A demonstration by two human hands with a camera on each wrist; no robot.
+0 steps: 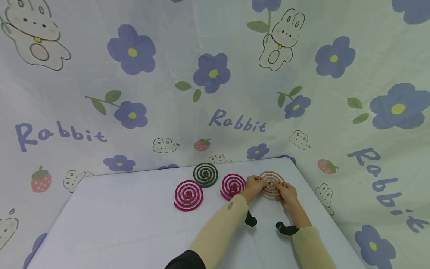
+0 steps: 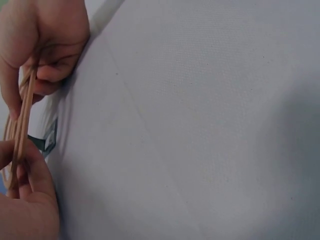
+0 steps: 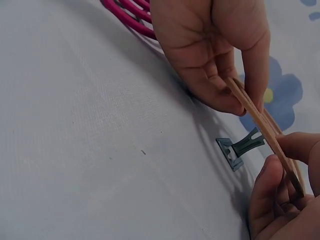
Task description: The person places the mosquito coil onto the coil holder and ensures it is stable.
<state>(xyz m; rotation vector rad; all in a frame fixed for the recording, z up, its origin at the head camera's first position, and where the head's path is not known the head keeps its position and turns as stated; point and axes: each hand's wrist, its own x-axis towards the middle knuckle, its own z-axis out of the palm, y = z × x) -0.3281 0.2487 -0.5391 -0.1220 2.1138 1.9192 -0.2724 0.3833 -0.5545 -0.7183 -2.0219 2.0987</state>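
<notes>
Both hands hold a tan mosquito coil [image 1: 270, 177] at the right back of the table. My left hand [image 1: 253, 185] pinches its left side, and my right hand [image 1: 287, 192] pinches the right side. In the right wrist view the coil [image 3: 267, 132] appears edge-on and raised off the table, with the left hand [image 3: 210, 50] above and the right hand [image 3: 287, 200] below. A small dark-green metal stand [image 3: 240, 149] shows at the coil's underside. The left wrist view also shows the coil [image 2: 22, 120] edge-on between the fingers.
Left of the hands lie a pink coil [image 1: 232, 184], a dark green coil [image 1: 205, 175] and another pink coil [image 1: 188, 195], each with a small piece at its centre. A white cloth covers the table [image 1: 117, 224]. A patterned curtain [image 1: 168, 112] rises behind it.
</notes>
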